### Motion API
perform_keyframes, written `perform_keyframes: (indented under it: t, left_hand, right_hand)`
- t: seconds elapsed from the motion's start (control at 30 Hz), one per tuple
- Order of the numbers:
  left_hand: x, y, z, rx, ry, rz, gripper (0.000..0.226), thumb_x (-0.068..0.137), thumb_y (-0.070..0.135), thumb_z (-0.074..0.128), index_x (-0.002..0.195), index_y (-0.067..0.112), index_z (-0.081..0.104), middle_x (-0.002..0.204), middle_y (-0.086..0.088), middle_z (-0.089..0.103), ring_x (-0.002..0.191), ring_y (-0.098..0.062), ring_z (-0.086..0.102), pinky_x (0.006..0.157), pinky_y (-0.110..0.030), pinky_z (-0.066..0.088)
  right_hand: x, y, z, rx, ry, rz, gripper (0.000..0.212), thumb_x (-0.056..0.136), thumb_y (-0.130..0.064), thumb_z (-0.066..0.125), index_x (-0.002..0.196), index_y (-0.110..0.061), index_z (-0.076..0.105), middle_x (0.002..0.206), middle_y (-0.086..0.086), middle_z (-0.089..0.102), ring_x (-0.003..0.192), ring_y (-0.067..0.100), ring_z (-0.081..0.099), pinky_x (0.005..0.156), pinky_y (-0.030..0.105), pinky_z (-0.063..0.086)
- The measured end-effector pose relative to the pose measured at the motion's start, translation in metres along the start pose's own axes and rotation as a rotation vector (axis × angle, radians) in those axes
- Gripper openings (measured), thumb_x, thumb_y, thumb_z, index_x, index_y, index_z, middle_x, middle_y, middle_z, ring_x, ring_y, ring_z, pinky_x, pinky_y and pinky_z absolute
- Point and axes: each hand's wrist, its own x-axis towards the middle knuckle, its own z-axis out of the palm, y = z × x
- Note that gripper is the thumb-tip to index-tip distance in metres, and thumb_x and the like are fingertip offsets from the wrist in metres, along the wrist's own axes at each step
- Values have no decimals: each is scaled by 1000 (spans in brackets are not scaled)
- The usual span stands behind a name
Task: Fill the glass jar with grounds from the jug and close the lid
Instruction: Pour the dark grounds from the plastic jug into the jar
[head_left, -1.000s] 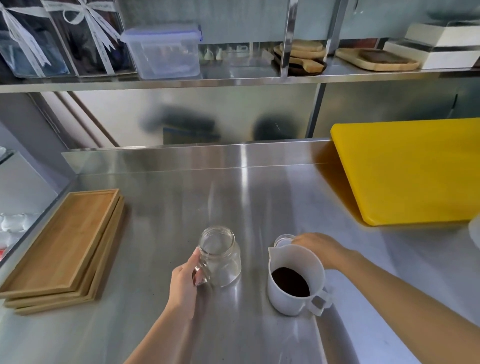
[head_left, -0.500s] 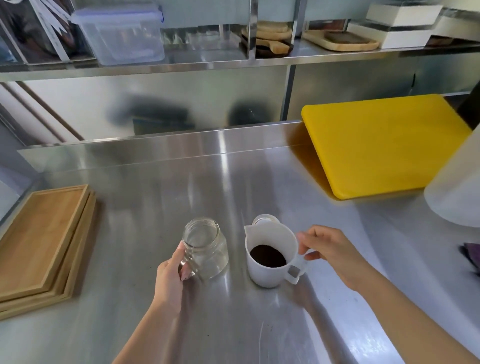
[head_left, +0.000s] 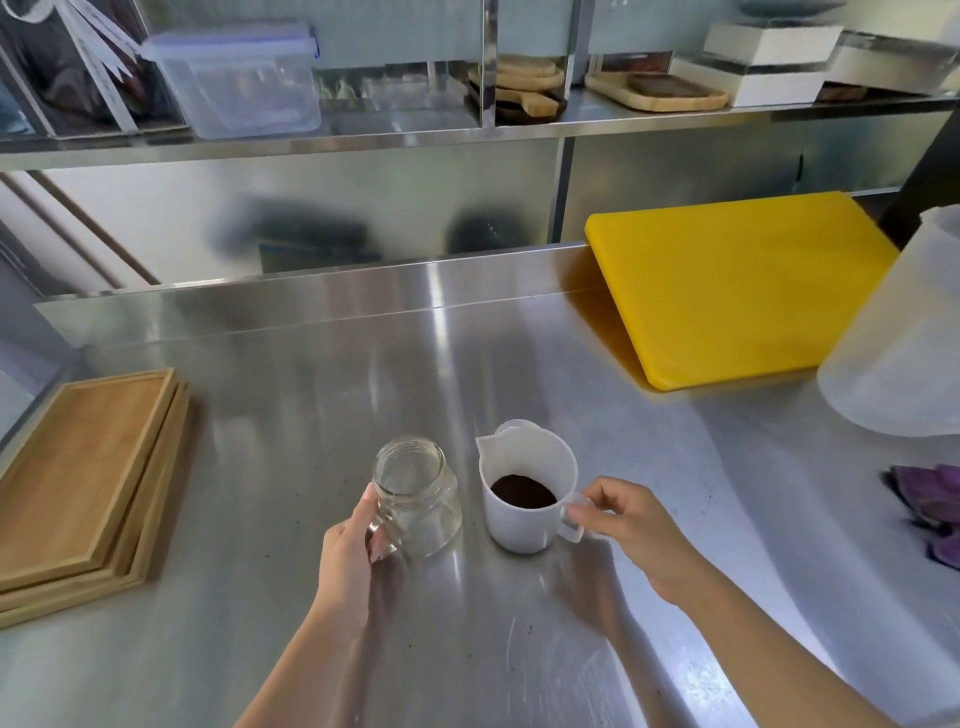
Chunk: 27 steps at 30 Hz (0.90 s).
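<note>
A clear glass jar (head_left: 418, 493) stands upright and open on the steel counter, empty inside. My left hand (head_left: 348, 558) wraps its left side. Right beside it stands a white plastic jug (head_left: 524, 499) with dark grounds (head_left: 523, 491) in its bottom and its spout turned to the far left. My right hand (head_left: 631, 527) pinches the jug's handle (head_left: 574, 514) between thumb and fingers. Behind the jug's far rim a round pale edge shows, perhaps the lid (head_left: 511, 427); most of it is hidden.
Stacked wooden trays (head_left: 78, 483) lie at the left edge. A yellow cutting board (head_left: 727, 286) leans at the back right, with a large translucent white container (head_left: 904, 338) and a purple cloth (head_left: 930, 499) on the right. A shelf with boxes runs above.
My right hand left the jug's far rim, came round to its right side and took hold of the handle. The handle now points more to the right. The left hand stayed on the jar.
</note>
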Motion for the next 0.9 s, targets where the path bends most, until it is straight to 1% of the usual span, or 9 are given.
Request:
perform_keyframes:
  t: [0.13,0.2,0.3,0.4,0.57,0.63,0.7,0.8,0.9]
  left_hand:
    - [-10,-1,0,5,-8,-8,62,67,66,54,42,20,21,47,3,24,49,-14,28,68,-37,21]
    - [-15,-2,0,-1,-10,-15,63,66,67,55,44,18,21,49,1,24,49,-14,30,69,-36,24]
    - [-20,-2,1,11,-8,-12,65,66,68,54,43,17,22,49,0,25,50,-14,32,69,-34,26]
    - [-25,-2,2,26,-10,-4,64,69,67,52,43,16,22,47,1,25,48,-13,31,68,-33,26]
    - [-30,-1,2,9,-30,28,60,76,58,51,46,16,21,49,-1,24,53,-16,28,66,-34,23]
    - [-31,0,1,7,-41,41,59,80,54,51,50,15,19,51,-2,23,54,-17,27,65,-32,23]
    - [-32,-1,1,12,-43,50,61,87,50,52,52,15,17,53,-3,22,57,-19,24,62,-29,24]
    - [-33,-5,1,13,-30,50,57,93,43,50,54,19,16,53,0,19,62,-22,18,57,-24,25]
    - [-32,-8,1,12,-33,55,57,93,42,50,51,24,16,53,3,17,57,-19,16,58,-29,21]
  right_hand:
    - [-1,1,7,371,-4,63,19,87,-19,59,69,-14,57,68,0,53,72,14,52,72,40,51]
    - [-1,-1,12,431,34,66,20,87,-25,58,69,-17,57,62,-2,48,63,12,47,63,37,50]
    - [-1,-8,19,315,162,-19,26,88,-28,58,62,-24,58,52,-10,45,57,12,39,53,27,35]
    - [0,-14,21,185,279,-120,25,86,-29,61,61,-25,59,54,-15,54,63,11,45,57,29,35]
    - [-2,-26,14,147,356,-250,30,78,-33,66,68,-6,57,62,3,55,62,15,46,57,29,34]
    - [-2,-33,11,117,355,-294,31,77,-33,66,70,-4,58,65,7,57,64,15,49,58,29,37]
    - [0,-41,9,93,337,-314,19,80,-26,66,72,-9,62,70,5,62,68,17,53,59,29,41]
    - [2,-54,7,22,289,-359,10,81,-23,67,73,-29,70,75,-9,70,72,8,59,60,24,47]
    - [3,-70,5,-21,172,-401,5,74,-29,72,71,-33,73,77,-16,72,72,2,60,60,18,46]
